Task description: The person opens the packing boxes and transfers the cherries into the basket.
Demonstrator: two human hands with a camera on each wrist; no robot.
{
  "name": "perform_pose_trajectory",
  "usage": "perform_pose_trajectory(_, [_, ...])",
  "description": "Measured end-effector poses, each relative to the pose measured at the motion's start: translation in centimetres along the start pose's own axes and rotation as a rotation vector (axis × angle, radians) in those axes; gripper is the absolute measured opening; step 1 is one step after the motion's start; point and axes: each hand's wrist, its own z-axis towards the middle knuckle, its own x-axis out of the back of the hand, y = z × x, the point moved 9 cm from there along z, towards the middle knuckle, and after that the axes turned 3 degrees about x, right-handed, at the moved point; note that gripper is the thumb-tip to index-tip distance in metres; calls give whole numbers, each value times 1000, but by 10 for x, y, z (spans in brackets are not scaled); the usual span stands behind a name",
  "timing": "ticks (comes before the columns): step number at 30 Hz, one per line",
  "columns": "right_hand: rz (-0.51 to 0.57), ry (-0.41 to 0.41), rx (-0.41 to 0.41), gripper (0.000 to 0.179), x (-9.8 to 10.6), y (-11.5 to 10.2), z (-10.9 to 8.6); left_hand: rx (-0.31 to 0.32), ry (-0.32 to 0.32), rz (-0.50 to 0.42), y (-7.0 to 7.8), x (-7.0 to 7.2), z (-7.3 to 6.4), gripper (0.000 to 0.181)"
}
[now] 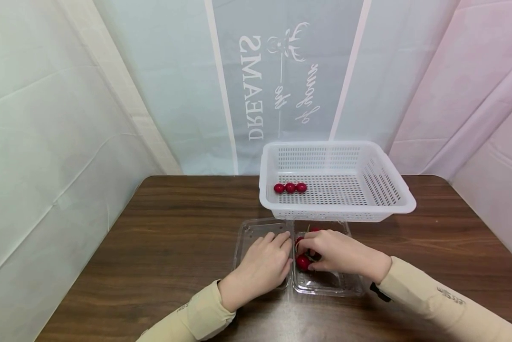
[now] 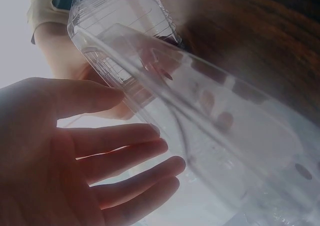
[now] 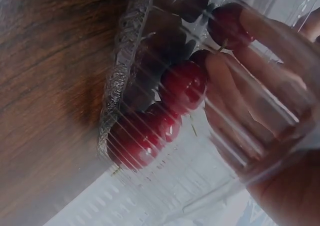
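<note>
Well, pale curtain behind the basket; wooden table beneath; before it, left hand outstretched over lid; right hand pinching cherry.

**Register of Obscured and Cropped Items**

Cherries: partly covered by your right hand; count uncertain. Left clear tray: partly hidden beneath your left hand. Your right sleeve, 4 o'clock in head view: cropped; lettering too small to read. Your left sleeve, 7 o'clock: cropped. Left-wrist view, 8 o'clock: left hand cropped.
</note>
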Motion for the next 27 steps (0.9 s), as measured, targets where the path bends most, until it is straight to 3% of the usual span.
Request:
perform_pose_trajectory(17, [25, -37, 10, 30, -10, -2, 0, 5, -3, 8, -1, 0, 1, 32])
perform_pose_trajectory(27, [108, -33, -13, 30, -13, 3, 1, 17, -22, 1, -1, -2, 1, 33])
